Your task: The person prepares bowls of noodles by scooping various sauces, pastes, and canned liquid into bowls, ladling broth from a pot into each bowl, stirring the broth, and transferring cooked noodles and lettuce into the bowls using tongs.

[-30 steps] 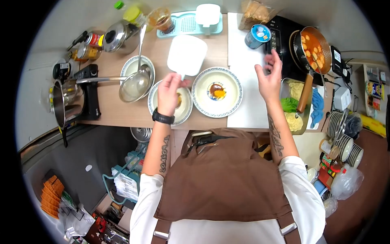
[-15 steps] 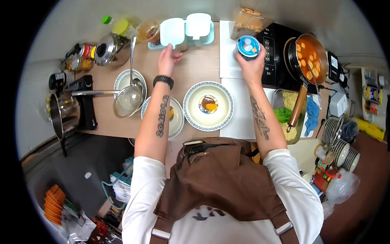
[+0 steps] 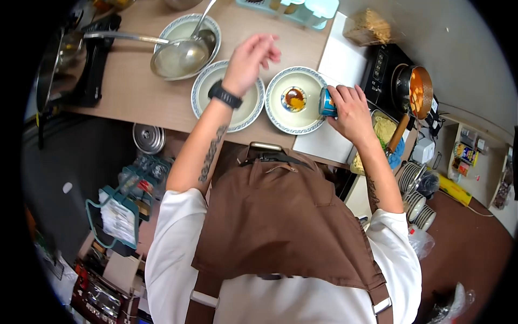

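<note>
My right hand (image 3: 349,112) grips a small blue can (image 3: 327,102), tipped sideways at the right rim of a patterned bowl (image 3: 280,115). Brown sauce and yellow powder (image 3: 294,100) lie in the middle of that bowl. My left hand (image 3: 252,60), slightly blurred, hangs above a second patterned bowl (image 3: 237,117); its fingers are loosely apart and hold nothing. My wrist and its black watch cover part of this bowl. Farther left, a strainer (image 3: 181,59) and a ladle (image 3: 206,40) rest over a third bowl (image 3: 183,24).
At the right, a pan (image 3: 426,89) of orange-red food sits on a black induction cooker (image 3: 377,70), its wooden handle pointing toward me. A tray (image 3: 384,132) of noodles is beside it. Pale blue containers (image 3: 318,9) and a clear box (image 3: 367,28) stand at the back.
My right hand has brought the can from beside the cooker to the bowl and tilted it. My left hand has left the pale blue container. The view has shifted and turned.
</note>
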Demonstrator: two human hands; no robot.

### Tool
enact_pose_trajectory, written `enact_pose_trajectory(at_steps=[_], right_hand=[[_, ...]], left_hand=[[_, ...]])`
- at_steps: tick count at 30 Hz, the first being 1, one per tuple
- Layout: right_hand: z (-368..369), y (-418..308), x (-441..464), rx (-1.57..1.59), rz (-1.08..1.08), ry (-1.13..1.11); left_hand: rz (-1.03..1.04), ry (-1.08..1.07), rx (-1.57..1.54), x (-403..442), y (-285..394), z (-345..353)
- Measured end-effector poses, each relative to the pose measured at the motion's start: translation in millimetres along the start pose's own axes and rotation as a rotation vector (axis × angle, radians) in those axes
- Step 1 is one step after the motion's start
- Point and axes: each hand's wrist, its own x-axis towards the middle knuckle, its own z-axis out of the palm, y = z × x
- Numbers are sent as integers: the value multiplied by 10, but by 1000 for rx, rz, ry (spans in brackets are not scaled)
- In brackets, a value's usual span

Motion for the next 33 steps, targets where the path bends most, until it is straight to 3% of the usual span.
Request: enact_pose_trajectory(at_steps=[4,6,11,25,33], right_hand=[[-6,-141,90,-117,-50,-67],[-18,-224,123,-147,-67,-89],[-41,-425,211,-214,-88,-138],[-240,-863,371,-421,-124,-233],[-307,-921,338,-454,-115,-215]], left_hand=[[-20,-90,12,-1164,78,-276],[-152,-16,-99,-1643,0,-508],[-191,176,-35,-2378,-399,-1108],[-216,268,171,-2526,-735,-1693],[-262,153,614,-2725,-1006,-1999]])
